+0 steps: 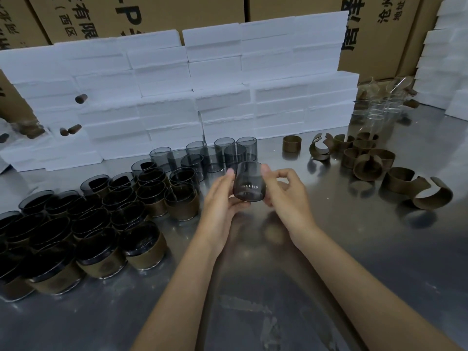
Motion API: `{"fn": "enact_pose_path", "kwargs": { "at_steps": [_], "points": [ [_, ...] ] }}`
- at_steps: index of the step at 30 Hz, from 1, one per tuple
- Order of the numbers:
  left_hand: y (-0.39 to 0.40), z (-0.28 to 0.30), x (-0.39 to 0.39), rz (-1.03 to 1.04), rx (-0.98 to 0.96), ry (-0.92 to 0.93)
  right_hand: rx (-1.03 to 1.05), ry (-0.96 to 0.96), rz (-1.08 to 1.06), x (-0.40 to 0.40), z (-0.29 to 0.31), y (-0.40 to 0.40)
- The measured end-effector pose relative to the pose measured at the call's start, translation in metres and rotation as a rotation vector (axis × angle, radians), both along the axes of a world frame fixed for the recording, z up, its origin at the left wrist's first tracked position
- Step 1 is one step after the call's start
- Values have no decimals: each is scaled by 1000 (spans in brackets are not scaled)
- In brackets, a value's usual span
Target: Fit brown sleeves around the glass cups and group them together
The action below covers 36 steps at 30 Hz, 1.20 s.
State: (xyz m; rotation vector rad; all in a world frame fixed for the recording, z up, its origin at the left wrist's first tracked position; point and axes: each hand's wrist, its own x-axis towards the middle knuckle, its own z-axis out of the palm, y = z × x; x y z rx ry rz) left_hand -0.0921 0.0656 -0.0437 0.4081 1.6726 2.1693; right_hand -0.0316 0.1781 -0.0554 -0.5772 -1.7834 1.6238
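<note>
Head view: smoky glass cup (249, 182) — bare, seemingly tilted.

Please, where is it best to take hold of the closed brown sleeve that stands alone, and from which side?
Probably from above, with a hand across the upright ring, fingers on opposite outer walls. It stands on end, apart from the sleeve pile, open top facing up, sides free.
</note>
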Motion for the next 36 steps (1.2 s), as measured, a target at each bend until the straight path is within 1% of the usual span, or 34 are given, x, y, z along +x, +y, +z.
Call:
{"fn": "enact_pose_path", "kwargs": {
  "at_steps": [2,4,6,11,15,19,21,23,24,26,29,31,34,36],
  "points": [
    [2,2,4,-36,-82,48,-11,-76,119,1,4,-7],
    [2,1,7,-100,-134,80,-4,-108,225,3,4,-13],
    [2,0,7,-151,-141,101,30,-117,242,6,4,-14],
    [4,0,7,-144,-146,173,115,-121,175,8,8,-12],
    [5,-4,6,-4,-161,170,170,-106,60,4,5,-11],
    [8,-7,4,123,-139,148,106,-85,18,1,0,-6],
    [8,-10,1,149,-135,123,156,-95,-23,1,-2,-3],
    [7,-10,-2,161,-136,102,216,-59,-38,2,-3,0],
    [7,-10,-3,151,-126,84,216,-36,-27,2,-2,0],
    [6,-8,-1,104,-107,47,159,-61,17,3,0,-2],
    [7,-5,4,10,-179,46,76,-140,134,4,0,-10],
    [7,-3,8,-62,-186,64,64,-156,193,5,1,-13],
    [7,-1,11,-111,-156,126,55,-136,203,6,6,-9],
    [8,0,11,-108,-146,162,105,-155,169,6,8,-7]
  ]
}}
